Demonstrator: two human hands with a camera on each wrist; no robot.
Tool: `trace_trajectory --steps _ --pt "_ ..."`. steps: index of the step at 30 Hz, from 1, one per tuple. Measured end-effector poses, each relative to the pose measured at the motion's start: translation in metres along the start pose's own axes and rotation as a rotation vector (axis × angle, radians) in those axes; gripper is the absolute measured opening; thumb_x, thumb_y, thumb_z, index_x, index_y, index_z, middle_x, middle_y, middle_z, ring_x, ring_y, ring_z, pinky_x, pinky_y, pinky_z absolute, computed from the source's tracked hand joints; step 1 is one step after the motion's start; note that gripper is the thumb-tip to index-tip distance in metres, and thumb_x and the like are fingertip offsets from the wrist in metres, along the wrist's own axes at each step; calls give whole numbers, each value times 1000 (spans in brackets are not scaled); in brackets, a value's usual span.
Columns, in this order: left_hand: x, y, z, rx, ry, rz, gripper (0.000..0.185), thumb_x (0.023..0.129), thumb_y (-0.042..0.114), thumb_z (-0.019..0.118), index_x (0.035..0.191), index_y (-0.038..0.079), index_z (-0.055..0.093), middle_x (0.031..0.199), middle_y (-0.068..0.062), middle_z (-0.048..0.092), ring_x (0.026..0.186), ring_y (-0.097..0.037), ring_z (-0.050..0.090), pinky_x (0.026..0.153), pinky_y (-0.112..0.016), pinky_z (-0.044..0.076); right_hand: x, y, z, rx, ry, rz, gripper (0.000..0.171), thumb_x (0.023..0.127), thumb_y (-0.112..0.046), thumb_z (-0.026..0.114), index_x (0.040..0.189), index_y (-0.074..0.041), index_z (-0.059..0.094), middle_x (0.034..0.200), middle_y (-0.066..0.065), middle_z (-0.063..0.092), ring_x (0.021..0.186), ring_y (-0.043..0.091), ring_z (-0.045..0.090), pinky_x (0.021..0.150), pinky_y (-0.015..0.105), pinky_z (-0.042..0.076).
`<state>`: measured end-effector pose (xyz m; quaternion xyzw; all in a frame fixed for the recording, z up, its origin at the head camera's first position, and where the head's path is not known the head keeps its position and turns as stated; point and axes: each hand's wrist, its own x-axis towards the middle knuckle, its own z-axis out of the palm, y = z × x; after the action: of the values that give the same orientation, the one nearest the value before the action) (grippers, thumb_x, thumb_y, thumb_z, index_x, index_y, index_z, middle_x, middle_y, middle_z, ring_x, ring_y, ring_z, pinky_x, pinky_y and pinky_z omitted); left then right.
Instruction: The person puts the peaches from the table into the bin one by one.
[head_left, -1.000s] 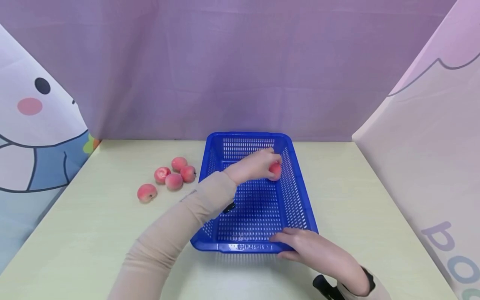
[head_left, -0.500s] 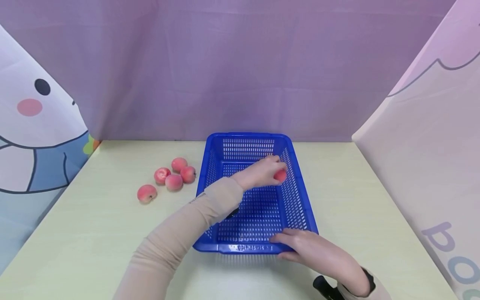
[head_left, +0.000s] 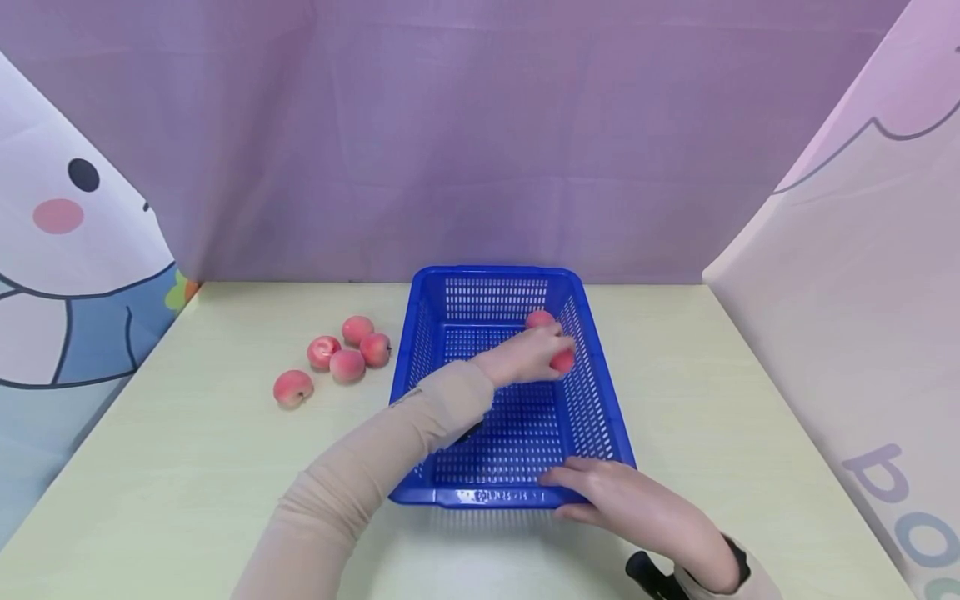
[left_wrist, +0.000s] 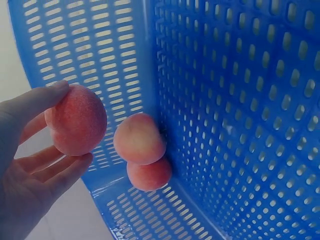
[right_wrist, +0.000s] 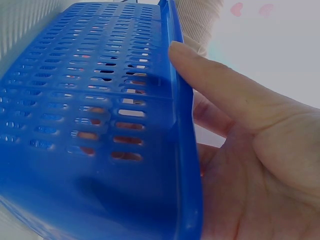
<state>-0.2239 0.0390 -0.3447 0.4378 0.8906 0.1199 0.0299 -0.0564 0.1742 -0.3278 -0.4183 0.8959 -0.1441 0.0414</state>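
My left hand holds a pinkish-red peach inside the blue plastic basket, close to its right wall. Thumb and fingers curl round the fruit in the left wrist view. Beyond it, two more peaches lie touching each other in a basket corner; from the head, one peach shows past the left hand. At the near right corner, my right hand grips the basket's rim, with the thumb on the outer side and the fingers over the edge.
Several peaches rest on the pale table left of the basket, one a little apart. A purple cloth hangs behind the table, and printed cloths stand along both sides.
The left hand, still holding its peach, has moved slightly right and toward the near side. A peach behind it in the basket has come into view. The right hand stays on the rim.
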Motion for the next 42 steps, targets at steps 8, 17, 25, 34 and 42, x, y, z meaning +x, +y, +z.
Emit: trace_trajectory --steps 8,17,25,34,42 --pt "3 1 8 28 -17 15 37 79 21 63 113 9 57 106 -7 52 91 -15 52 78 -21 44 -1 3 3 -24 25 -32 25 83 -27 59 104 -13 60 90 -3 60 80 8 58 68 25 49" --pt "4 4 13 83 -28 47 34 78 23 64 110 10 59 103 -6 54 93 -16 51 82 -23 42 0 0 0 -31 7 -13 25 81 -22 62 104 -14 59 91 -3 60 81 9 58 71 25 49" --pt "3 3 20 71 -56 21 35 78 20 65 111 11 58 105 -6 52 92 -15 51 80 -23 44 0 0 0 -31 13 -15 25 81 -22 61 105 -13 59 91 -4 60 82 8 58 71 25 49" --pt "4 1 26 72 -78 28 36 77 21 67 110 11 59 103 -5 52 93 -14 51 81 -22 43 0 0 1 -31 17 -16 25 80 -21 62 105 -14 59 91 -4 59 81 8 57 71 25 48" --pt "4 0 30 61 -106 12 39 77 21 67 113 11 58 107 -7 52 96 -15 51 82 -23 43 0 0 1 -30 14 -14 26 81 -22 61 105 -13 59 93 -3 60 83 9 58 73 26 48"
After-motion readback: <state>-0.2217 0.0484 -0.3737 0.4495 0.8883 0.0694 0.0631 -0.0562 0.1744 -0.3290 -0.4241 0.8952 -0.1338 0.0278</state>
